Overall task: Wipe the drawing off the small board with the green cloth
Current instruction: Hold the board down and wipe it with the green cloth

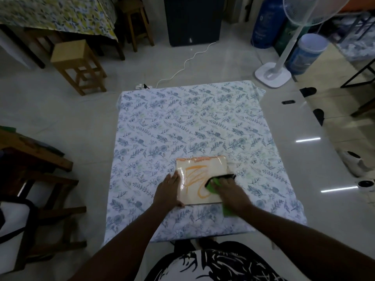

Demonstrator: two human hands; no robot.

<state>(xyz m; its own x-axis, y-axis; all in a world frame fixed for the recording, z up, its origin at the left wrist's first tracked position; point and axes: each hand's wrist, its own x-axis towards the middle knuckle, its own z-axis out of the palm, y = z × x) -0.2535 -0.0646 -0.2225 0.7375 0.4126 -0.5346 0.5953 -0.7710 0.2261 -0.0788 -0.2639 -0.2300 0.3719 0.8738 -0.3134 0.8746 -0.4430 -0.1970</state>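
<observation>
A person's right hand (227,188) presses the green cloth (213,184) flat, fingers spread, against the small board (215,167) at its 4 o'clock edge, beside the orange drawing (195,179); the left hand (169,190), palm open, steadies the 9 o'clock edge on the floral-covered table (182,122)
</observation>
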